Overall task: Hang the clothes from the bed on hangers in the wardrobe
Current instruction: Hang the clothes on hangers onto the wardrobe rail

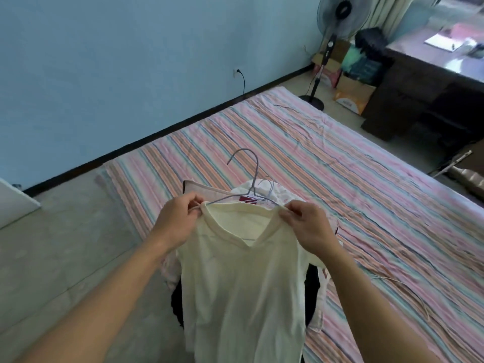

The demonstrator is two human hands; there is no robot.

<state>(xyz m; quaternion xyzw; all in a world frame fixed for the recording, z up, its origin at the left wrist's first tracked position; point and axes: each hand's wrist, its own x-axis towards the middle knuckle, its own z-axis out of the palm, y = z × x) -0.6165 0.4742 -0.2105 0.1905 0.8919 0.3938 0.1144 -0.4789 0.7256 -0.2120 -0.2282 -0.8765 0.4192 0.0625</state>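
I hold up a cream V-neck shirt (243, 284) in front of me over the near end of the bed. A grey wire hanger (251, 176) sits in its neck, hook pointing up and left. My left hand (178, 218) pinches the shirt's left shoulder and the hanger's arm. My right hand (305, 224) pinches the right shoulder at the collar. Behind the shirt lies a pile of clothes (264, 191) in white, pink and black, with more hangers on top, partly hidden.
The striped bedsheet (340, 166) covers a low bed running to the far right. A standing fan (337, 27), cardboard boxes (353, 94) and a dark desk (424, 82) stand beyond it. A blue wall lies left, with bare floor (65, 252) beside the bed.
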